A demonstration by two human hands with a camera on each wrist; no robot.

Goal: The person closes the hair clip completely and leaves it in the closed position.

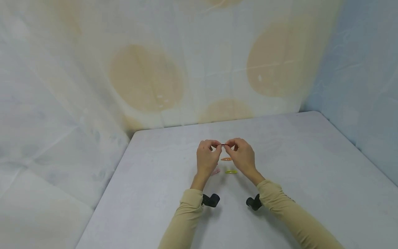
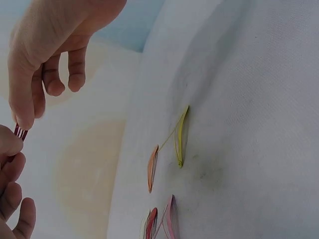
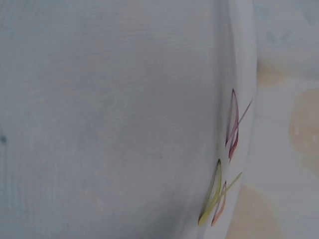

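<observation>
Above the orange clip on the surface, left hand and right hand pinch a dark-red hair clip by its ends, apparently mid-snap; steady opposing pressure likely comes next.

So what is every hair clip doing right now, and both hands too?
Dark red hair clip: held above the table, pinched at both ends.
Left hand: pinches one end of it.
Right hand: pinches the other end.
Orange hair clip: lying on the table.
Yellow hair clip: lying on the table, sprung open.
Pink hair clip: lying on the table, sprung open.
</observation>
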